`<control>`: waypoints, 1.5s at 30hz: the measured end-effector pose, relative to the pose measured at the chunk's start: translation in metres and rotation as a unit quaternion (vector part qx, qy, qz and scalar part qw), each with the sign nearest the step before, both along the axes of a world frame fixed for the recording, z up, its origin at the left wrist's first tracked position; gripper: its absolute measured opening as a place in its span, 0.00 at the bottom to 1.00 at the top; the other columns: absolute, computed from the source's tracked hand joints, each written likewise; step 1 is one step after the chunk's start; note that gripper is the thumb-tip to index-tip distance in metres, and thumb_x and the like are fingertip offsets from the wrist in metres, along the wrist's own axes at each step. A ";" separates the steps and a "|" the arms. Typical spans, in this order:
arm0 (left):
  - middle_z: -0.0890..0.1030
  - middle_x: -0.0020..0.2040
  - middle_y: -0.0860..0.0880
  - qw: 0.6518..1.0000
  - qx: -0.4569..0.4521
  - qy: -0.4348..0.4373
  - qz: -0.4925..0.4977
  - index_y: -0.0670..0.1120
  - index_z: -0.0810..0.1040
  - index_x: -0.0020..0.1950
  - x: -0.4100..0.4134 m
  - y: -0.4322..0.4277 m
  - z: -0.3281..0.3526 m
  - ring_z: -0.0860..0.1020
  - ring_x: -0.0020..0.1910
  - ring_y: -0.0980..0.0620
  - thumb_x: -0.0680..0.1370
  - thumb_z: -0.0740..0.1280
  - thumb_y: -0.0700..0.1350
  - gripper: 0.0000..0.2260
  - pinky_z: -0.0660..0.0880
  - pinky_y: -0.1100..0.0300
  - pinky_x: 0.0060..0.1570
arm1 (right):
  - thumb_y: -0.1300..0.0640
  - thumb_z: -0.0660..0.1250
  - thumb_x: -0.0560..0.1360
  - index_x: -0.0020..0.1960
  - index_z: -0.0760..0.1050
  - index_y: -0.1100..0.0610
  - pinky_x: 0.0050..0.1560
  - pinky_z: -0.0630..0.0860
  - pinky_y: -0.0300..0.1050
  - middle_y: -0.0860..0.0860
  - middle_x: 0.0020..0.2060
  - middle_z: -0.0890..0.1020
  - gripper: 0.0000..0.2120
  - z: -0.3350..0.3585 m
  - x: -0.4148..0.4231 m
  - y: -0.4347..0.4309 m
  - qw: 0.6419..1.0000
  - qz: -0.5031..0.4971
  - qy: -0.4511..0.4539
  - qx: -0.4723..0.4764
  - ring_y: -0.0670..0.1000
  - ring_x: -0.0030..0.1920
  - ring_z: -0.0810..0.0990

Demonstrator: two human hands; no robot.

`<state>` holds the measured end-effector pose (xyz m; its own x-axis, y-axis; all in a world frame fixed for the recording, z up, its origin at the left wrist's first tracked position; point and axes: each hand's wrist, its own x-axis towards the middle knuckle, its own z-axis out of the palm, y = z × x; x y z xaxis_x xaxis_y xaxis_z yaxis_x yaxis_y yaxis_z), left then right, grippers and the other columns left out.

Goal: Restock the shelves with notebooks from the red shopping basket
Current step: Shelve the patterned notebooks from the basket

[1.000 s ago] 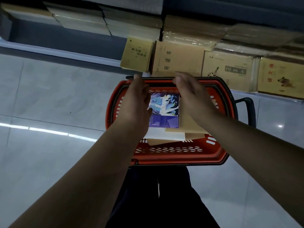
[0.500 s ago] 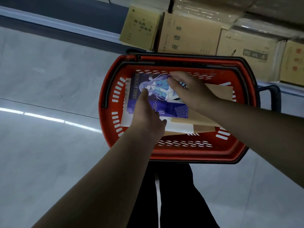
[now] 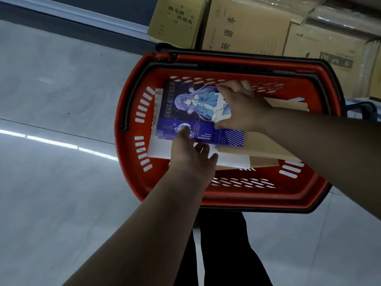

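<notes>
- Both hands have dropped into the red shopping basket [image 3: 132, 182] since a second ago.
- Left hand [image 3: 191, 155] pinches the purple notebook [image 3: 185, 112]; right hand [image 3: 243, 108] clasps its far side.
- Picking-up step; next, lift it clear.

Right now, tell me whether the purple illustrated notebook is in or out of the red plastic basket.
In: purple illustrated notebook lies flat atop the stack inside the red plastic basket.
</notes>
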<state>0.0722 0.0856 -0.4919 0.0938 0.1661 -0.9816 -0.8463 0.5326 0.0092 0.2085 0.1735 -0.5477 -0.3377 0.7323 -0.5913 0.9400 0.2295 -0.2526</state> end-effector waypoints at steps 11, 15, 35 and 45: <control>0.82 0.46 0.43 0.999 0.030 0.024 -0.014 0.45 0.75 0.54 0.006 0.003 0.001 0.81 0.50 0.48 0.80 0.66 0.40 0.04 0.77 0.49 0.61 | 0.41 0.75 0.68 0.78 0.51 0.59 0.72 0.58 0.49 0.57 0.72 0.58 0.51 0.011 -0.004 0.024 0.994 0.013 -0.040 -0.105 0.60 0.72 0.55; 0.82 0.53 0.42 0.994 0.063 0.065 -0.063 0.47 0.72 0.60 0.009 0.012 0.011 0.81 0.54 0.44 0.81 0.64 0.38 0.10 0.79 0.47 0.57 | 0.45 0.77 0.67 0.79 0.48 0.54 0.71 0.60 0.50 0.56 0.74 0.57 0.52 0.023 0.008 0.023 0.989 -0.032 -0.005 -0.145 0.58 0.74 0.56; 0.81 0.59 0.50 0.866 0.285 0.294 -0.287 0.52 0.75 0.64 -0.056 0.028 0.103 0.81 0.59 0.47 0.84 0.58 0.44 0.11 0.78 0.41 0.57 | 0.64 0.60 0.81 0.65 0.76 0.54 0.54 0.72 0.30 0.45 0.56 0.79 0.15 0.132 0.004 -0.051 0.848 -0.418 0.322 -0.042 0.43 0.60 0.76; 0.77 0.64 0.56 0.792 0.366 0.331 -0.359 0.58 0.63 0.75 -0.052 0.054 0.168 0.79 0.58 0.55 0.84 0.54 0.37 0.23 0.82 0.52 0.48 | 0.66 0.59 0.81 0.67 0.75 0.54 0.57 0.75 0.31 0.46 0.57 0.81 0.17 0.211 0.006 -0.062 0.794 -0.476 0.377 0.020 0.40 0.58 0.78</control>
